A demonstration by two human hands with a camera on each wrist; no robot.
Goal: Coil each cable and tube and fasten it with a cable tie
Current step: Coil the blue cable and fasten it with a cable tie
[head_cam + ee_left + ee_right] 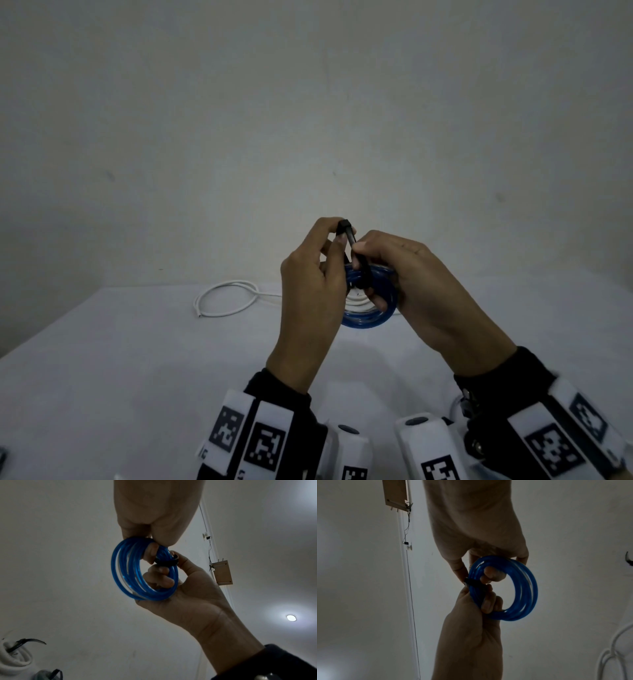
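Observation:
A blue translucent tube coil [371, 317] of several turns is held up above the white table [137, 377]. A black cable tie [346, 236] wraps the coil's upper left side, its free end pointing up. My left hand [337, 236] pinches the tie's upper end between thumb and forefinger. My right hand [363, 263] pinches the strap lower down, with its other fingers curled through the coil. From the left wrist, the coil [144, 569] and tie [166, 561] sit between both hands. From the right wrist, the tie [472, 581] crosses the coil [520, 588].
A loose white cable [226, 298] loops on the table at the back left, near the wall. A white coiled cable [15, 654] bound with a black tie [25, 642] lies low in the left wrist view. White cable loops [616, 649] show at the right wrist view's lower right.

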